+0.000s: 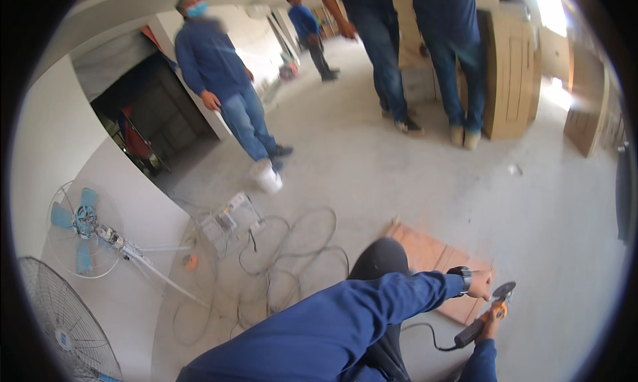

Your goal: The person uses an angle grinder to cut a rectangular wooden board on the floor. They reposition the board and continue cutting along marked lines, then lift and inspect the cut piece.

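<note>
My right hand (490, 325) is wrapped round an angle grinder (473, 331) with an orange and dark body. Its round disc (504, 290) points away from me, tilted. My left hand (480, 285), with a black watch at the wrist, reaches across to just left of the disc. The fingers look closed, but what they may hold is hidden. Below and left of both hands, a reddish-orange board (428, 246) with straight seams lies on the floor, partly covered by my left arm. A dark cord (433, 335) runs from the grinder's rear end.
Loose cable (323, 248) coils beside a power box (229, 220) on the floor. Two fans, one with blue blades (82, 219) and one caged (64, 339), stand at left. A white bucket (267, 178) is near a masked person (222, 76). Other people stand farther back, near wooden panels (508, 76).
</note>
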Tool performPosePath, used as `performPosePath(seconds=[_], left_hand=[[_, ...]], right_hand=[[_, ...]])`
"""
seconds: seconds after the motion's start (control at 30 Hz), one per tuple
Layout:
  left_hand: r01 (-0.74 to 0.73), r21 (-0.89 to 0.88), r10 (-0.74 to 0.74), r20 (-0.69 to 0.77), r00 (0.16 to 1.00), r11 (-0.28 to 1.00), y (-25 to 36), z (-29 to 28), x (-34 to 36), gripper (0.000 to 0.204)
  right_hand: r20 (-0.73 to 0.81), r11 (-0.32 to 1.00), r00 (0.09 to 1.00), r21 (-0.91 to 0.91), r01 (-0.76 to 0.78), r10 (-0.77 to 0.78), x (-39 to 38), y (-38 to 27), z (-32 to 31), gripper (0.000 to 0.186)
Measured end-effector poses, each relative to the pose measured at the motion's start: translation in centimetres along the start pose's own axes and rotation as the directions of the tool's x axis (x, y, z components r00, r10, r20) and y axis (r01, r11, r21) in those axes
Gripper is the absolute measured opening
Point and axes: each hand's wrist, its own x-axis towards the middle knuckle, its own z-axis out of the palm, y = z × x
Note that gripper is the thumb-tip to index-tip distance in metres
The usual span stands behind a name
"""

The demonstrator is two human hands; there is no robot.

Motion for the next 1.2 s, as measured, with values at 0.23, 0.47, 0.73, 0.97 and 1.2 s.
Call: performPosePath(seconds=[0.23, 0.47, 0.73, 0.97, 1.2], left_hand=[[-0.281, -0.035, 0.261, -0.271, 0.927, 0.959, 2.6, -12.4, -13.1, 0.053], [0.033, 0.538, -0.014, -0.039, 0.999, 0.842, -1.5, -9.3, -12.9, 0.056], [-0.050, 0.373, 0.104, -0.128, 0.986, 0.927, 3.3, -10.6, -13.2, 0.047], [-0.450, 0.680, 0.797, -0.587, 0.140, 0.580, 24.1, -21.9, -34.4, 0.039], [-0.070, 0.930, 0.815, -0.351, -0.461, 0.361, 38.1, -27.4, -48.9, 0.042]], right_hand=[[-0.037, 0.986, 0.999, 0.164, 0.014, -0.008, -2.5, -0.5, 4.2, 0.036], [0.011, 0.998, 1.000, 0.054, 0.018, -0.019, -4.9, -2.4, 5.0, 0.023], [-0.075, 0.991, 0.994, 0.106, 0.082, -0.074, -4.8, -2.1, 5.9, 0.022], [-0.016, 0.997, 0.999, 0.068, 0.048, -0.047, -5.9, -3.1, 6.3, 0.021], [0.003, 0.988, 1.000, 0.152, -0.028, 0.027, -7.3, -4.7, 6.8, 0.024]])
